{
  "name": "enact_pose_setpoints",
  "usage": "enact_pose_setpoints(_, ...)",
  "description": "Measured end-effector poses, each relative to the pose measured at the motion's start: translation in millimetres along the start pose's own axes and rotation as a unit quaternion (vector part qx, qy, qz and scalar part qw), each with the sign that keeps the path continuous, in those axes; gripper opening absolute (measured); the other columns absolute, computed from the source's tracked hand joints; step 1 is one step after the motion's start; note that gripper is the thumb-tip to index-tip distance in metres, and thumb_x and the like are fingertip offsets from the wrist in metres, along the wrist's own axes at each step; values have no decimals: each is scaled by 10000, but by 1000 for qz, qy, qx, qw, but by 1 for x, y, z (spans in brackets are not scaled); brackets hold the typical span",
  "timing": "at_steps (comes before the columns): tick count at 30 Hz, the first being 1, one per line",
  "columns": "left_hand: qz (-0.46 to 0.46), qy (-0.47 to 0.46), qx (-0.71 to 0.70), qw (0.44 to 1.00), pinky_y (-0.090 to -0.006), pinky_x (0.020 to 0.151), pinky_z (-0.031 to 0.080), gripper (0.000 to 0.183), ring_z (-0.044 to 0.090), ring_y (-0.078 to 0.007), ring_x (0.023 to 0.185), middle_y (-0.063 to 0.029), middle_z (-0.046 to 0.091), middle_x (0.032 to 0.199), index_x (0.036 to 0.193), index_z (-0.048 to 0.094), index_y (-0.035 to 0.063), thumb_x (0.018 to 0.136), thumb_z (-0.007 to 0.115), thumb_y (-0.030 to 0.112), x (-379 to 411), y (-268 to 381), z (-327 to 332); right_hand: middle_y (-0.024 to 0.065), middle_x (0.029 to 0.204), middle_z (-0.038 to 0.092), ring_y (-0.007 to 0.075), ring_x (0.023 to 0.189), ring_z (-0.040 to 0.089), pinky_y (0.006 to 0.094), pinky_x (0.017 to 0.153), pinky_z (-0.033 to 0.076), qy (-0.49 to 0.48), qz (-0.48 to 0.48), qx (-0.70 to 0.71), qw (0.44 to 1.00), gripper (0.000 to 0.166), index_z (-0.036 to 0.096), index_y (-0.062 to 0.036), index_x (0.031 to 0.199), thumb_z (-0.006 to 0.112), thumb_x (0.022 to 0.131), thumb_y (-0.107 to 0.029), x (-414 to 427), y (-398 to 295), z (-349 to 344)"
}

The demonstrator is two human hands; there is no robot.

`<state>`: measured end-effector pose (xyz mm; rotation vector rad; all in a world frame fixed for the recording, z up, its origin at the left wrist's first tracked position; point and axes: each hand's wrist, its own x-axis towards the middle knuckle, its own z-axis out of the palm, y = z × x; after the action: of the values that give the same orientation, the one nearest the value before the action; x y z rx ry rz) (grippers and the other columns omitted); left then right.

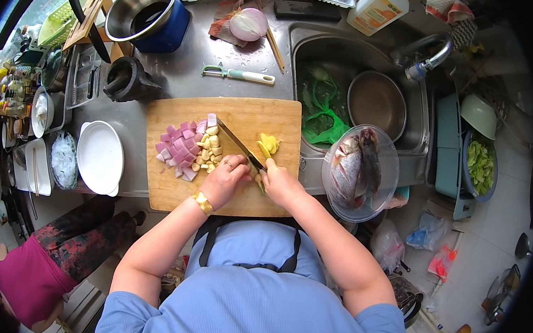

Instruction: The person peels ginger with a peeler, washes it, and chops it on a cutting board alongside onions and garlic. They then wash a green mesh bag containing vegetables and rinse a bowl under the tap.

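Note:
My right hand (280, 181) grips a kitchen knife (235, 140), its dark blade slanting up and left over the wooden cutting board (280, 116). Close against the blade is my left hand (224, 182), fingers bent; what lies under them is mostly hidden. A small pale-green piece of food (260, 184) shows between the hands, too covered to identify. Diced purple onion (181, 145) is heaped on the board's left, with peeled garlic cloves (209, 145) beside it. Sliced yellow ginger (268, 144) sits right of the blade.
Right of the board, a clear bowl with fish (351, 168) overlaps the front rim of a sink (388, 49). A peeler (238, 74) and a halved onion (248, 24) lie behind. To the left are a white dish (100, 158), a stone mortar (127, 80) and another person (37, 275).

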<state>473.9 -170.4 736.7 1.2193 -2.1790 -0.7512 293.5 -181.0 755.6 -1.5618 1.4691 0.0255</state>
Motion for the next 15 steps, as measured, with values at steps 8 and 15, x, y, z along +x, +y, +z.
enact_pose_setpoints(8, 8, 29, 16, 999, -374, 777, 466, 232, 547, -298, 912, -124, 556, 979, 908, 578, 23, 708, 691, 53, -3, 6, 0, 254, 772, 618, 421, 748, 605, 502, 661, 471, 25, 8, -70, 997, 255, 409, 13, 1008, 465, 882, -201, -1, -2, 9)
enact_pose_setpoints(15, 11, 58, 45, 997, -347, 755, 484, 240, 571, -276, 883, -103, 580, 932, 912, 584, 29, 704, 693, 76, -5, 7, 5, 243, 735, 619, 419, 704, 609, 506, 619, 473, 82, -41, -38, 995, 211, 434, -31, 1001, 477, 878, -197, -22, -1, -10)
